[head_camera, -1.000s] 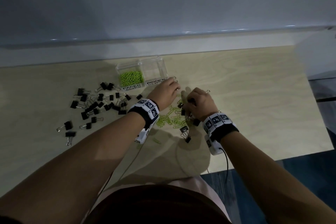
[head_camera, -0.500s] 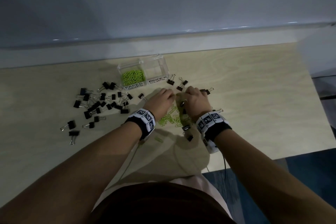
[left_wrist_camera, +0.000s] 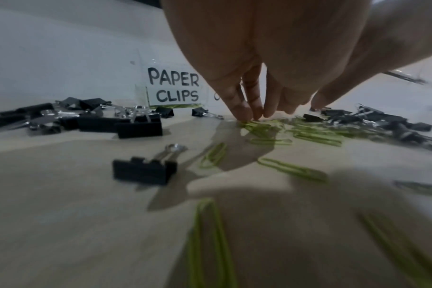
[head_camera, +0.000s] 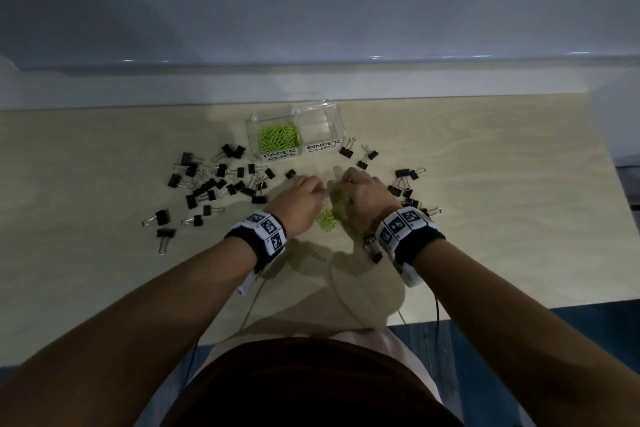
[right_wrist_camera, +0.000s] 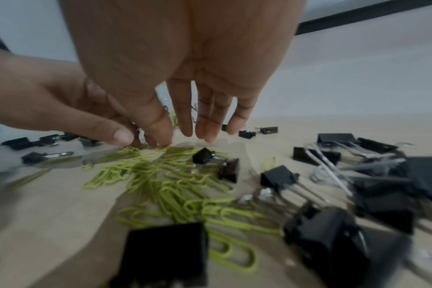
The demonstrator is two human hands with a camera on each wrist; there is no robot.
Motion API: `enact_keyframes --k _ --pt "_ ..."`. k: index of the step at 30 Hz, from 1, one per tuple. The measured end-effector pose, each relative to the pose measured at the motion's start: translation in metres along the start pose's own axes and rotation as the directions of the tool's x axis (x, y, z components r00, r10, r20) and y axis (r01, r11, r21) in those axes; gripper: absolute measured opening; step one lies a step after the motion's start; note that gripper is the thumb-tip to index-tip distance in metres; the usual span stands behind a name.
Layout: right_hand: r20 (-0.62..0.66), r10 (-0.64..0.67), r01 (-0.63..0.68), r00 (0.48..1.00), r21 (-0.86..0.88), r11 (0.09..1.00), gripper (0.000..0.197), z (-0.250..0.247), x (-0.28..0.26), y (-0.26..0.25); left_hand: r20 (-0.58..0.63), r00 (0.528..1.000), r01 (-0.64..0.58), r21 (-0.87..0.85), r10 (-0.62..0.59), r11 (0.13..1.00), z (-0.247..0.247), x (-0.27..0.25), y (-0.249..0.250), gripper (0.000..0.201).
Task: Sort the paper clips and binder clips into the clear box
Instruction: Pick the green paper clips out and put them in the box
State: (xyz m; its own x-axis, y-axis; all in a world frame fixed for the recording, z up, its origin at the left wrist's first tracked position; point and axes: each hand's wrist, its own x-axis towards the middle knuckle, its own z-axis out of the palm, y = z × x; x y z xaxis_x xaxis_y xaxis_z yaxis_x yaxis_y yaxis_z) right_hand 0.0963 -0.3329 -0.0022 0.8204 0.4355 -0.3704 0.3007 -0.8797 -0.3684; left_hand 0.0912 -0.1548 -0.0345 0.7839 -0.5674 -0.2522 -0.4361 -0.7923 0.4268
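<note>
Gathering green paper clips [head_camera: 329, 217] heaped on the table [head_camera: 485, 184] before the clear box [head_camera: 294, 130], left hand [head_camera: 299, 199] and right hand [head_camera: 363, 196] press bunched fingertips [left_wrist_camera: 244, 111] down; next, pinch and lift.

light wood table [head_camera: 485, 184]: clear box [head_camera: 320, 114] at far centre, black binder clips [head_camera: 211, 184] scattered left, a smaller bunch of binder clips [head_camera: 403, 184] right, green paper clips [head_camera: 329, 218] piled in the middle

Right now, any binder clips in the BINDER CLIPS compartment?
No, the BINDER CLIPS compartment looks empty in the head view; the black binder clips lie on the table.
</note>
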Motion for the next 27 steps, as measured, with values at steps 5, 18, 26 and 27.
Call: enact_keyframes --k 5,18,26,27 --pt "0.153 -0.038 0.054 0.987 -0.103 0.993 0.068 0.017 -0.001 -0.007 0.103 0.994 0.033 0.015 -0.034 0.999 0.015 -0.022 0.009 0.067" --pt "0.075 -0.011 0.008 0.997 0.046 0.999 0.017 0.022 -0.004 0.001 0.043 0.984 0.175 -0.059 -0.173 0.983 0.012 -0.017 0.020 0.021" --pt "-0.100 0.205 -0.115 0.974 0.561 0.820 0.012 -0.011 0.019 -0.008 -0.038 0.984 0.146 -0.378 -0.173 0.914 -0.020 -0.035 -0.010 0.012" --pt "-0.130 0.203 -0.088 0.970 0.593 0.800 0.013 -0.018 0.028 -0.013 -0.079 0.975 0.157 -0.416 -0.208 0.896 -0.027 -0.036 -0.014 0.010"
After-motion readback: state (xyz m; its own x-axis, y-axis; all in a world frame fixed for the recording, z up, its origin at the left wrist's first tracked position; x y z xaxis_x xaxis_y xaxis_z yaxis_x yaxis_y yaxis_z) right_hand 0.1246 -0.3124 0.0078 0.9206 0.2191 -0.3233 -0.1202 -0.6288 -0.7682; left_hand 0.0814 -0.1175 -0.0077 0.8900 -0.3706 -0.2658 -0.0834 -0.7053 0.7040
